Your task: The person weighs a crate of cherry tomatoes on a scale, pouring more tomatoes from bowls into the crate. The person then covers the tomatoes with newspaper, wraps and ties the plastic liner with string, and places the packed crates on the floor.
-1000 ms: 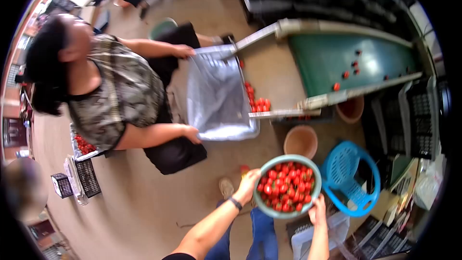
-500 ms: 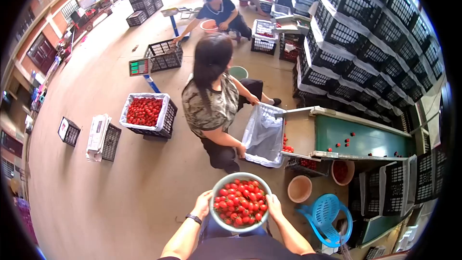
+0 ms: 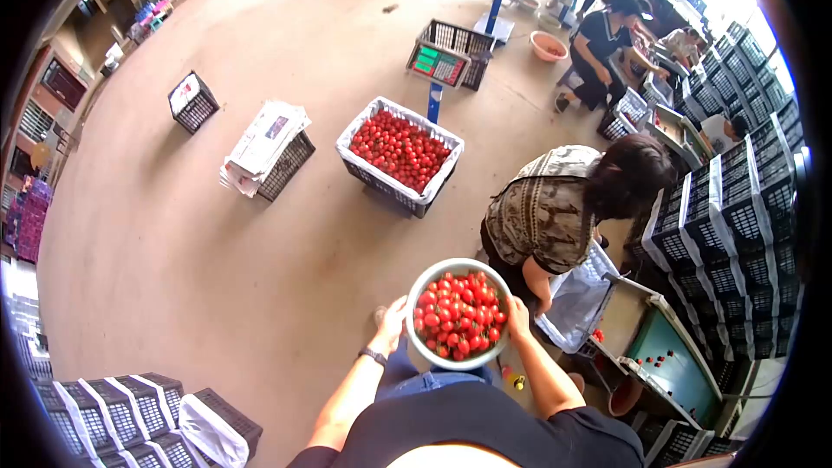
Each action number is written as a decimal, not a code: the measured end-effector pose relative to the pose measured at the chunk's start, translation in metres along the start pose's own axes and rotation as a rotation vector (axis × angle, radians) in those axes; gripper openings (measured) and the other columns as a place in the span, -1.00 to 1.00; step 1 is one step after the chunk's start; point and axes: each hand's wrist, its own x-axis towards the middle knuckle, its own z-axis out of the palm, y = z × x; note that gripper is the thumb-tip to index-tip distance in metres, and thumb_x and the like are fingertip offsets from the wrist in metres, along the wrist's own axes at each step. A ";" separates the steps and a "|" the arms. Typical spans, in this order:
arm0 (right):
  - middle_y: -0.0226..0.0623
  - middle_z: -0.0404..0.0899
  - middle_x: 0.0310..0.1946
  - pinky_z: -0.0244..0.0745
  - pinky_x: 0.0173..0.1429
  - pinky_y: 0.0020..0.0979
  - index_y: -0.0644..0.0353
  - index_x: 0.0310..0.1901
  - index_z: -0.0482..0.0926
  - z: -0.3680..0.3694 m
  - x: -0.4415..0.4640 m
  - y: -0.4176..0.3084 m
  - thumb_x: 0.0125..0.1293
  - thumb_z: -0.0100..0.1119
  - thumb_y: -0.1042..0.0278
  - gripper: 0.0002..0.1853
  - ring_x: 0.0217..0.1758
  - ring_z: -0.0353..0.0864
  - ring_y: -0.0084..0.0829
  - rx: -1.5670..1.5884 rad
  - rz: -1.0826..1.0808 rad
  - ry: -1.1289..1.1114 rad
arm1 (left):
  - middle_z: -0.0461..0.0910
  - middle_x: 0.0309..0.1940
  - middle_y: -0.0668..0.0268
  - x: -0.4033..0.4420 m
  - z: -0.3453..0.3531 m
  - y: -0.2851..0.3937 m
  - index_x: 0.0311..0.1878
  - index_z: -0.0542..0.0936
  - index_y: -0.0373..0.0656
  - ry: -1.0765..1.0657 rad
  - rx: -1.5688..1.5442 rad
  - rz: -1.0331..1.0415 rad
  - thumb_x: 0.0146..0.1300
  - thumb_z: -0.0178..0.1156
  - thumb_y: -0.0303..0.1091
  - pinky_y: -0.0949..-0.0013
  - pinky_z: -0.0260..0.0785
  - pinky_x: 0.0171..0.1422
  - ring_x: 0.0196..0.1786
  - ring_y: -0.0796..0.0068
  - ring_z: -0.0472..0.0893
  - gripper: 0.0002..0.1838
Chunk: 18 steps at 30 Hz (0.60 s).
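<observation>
A: Since the earlier frame the view has swung leftward, putting the green belt [image 3: 689, 381] low at the right, and the co-worker [image 3: 546, 195] has bent further forward.

B: How are the hands placed?

A: The left hand [image 3: 393, 321] grips the left rim of the bowl [image 3: 458, 364], forearm angled up and inward, a dark wristband [image 3: 373, 355] behind it. The bowl is in front of the wearer's dark top [image 3: 442, 420], heaped with red tomatoes [image 3: 459, 316]. The right hand [image 3: 518, 319] clasps the opposite rim, elbow out.

B: And around them, from the left?

A: Stacked black crates [image 3: 104, 407] at the lower left, a small crate [image 3: 198, 113] farther off, then a pile of papers [image 3: 270, 134] on another crate. Next comes a tomato crate [image 3: 381, 186], lined in white and full, with a scale display [image 3: 438, 64] just beyond.

B: What's in the way on the right?

A: The co-worker is near the bowl, one arm at a lined crate [image 3: 568, 316]. That crate comes between the right hand and the belt, where a few tomatoes lie. Tall crate stacks [image 3: 737, 234] close off the far right.
</observation>
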 end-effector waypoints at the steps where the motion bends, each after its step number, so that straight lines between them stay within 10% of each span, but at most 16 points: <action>1: -0.42 0.52 -0.33 0.35 -0.10 -0.52 0.23 -0.20 0.53 0.023 0.011 -0.025 0.30 -0.04 0.08 -0.66 -0.25 0.42 -0.59 -0.023 0.004 0.000 | 0.53 -0.12 0.41 0.016 -0.011 0.023 0.16 0.36 -0.02 0.002 -0.017 0.021 0.28 -0.06 -0.24 0.50 0.40 -0.20 -0.20 0.62 0.53 -0.62; 18: -0.20 0.56 -0.24 0.36 -0.01 -0.43 0.29 -0.08 0.46 0.246 0.325 -0.167 0.33 -0.10 0.12 -0.62 -0.14 0.50 -0.43 -0.211 0.042 -0.062 | 0.50 -0.06 0.23 0.370 -0.132 0.211 0.13 0.34 -0.24 0.174 -0.019 -0.064 0.27 -0.06 -0.39 0.40 0.42 -0.01 -0.08 0.48 0.52 -0.64</action>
